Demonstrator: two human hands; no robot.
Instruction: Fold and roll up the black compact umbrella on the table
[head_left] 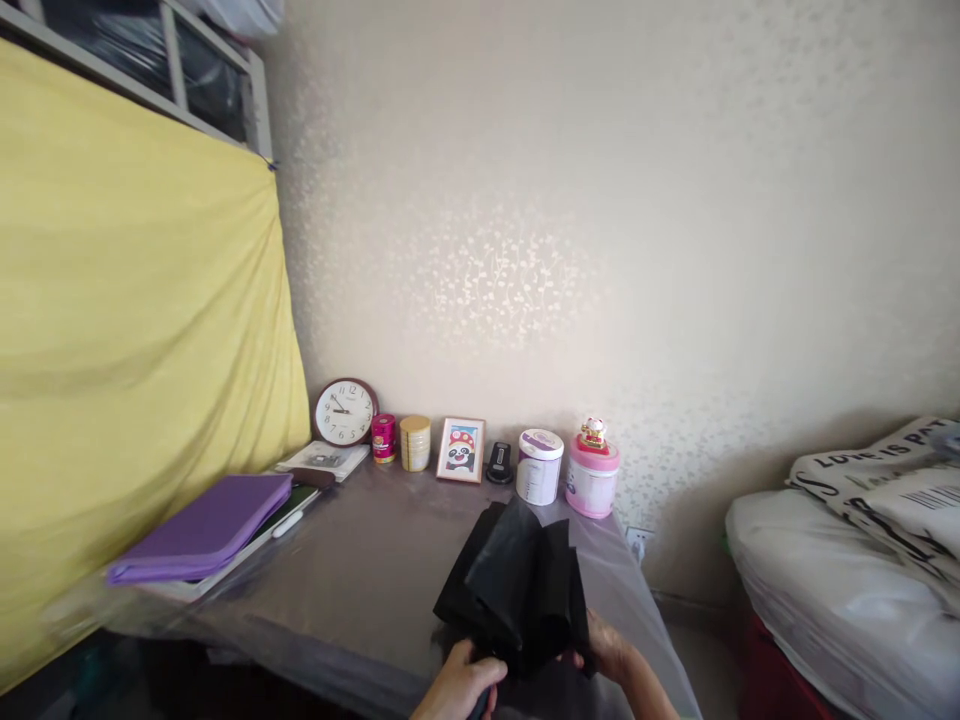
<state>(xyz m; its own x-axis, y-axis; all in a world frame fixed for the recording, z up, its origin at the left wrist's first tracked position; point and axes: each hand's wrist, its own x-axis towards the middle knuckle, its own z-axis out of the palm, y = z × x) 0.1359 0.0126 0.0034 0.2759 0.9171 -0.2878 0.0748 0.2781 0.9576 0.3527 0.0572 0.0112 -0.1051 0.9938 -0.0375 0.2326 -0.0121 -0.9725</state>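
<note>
A black folded, floppy item [514, 580], perhaps fabric, is held above the front right part of the covered table [360, 570]. My left hand [463, 682] is closed round a dark part at its lower left, like a handle. My right hand [606, 648] grips its lower right edge, with the fingers partly hidden behind the black material. Its upper folds spread upward and outward, loose and uneven.
Along the wall stand a round clock [346, 412], a pink can [383, 438], a yellow container [415, 444], a framed panda picture [460, 450], a purple-lidded tub [539, 468] and a pink-lidded tub [592, 482]. A purple folder [202, 525] lies left; a bed [832, 560] is right.
</note>
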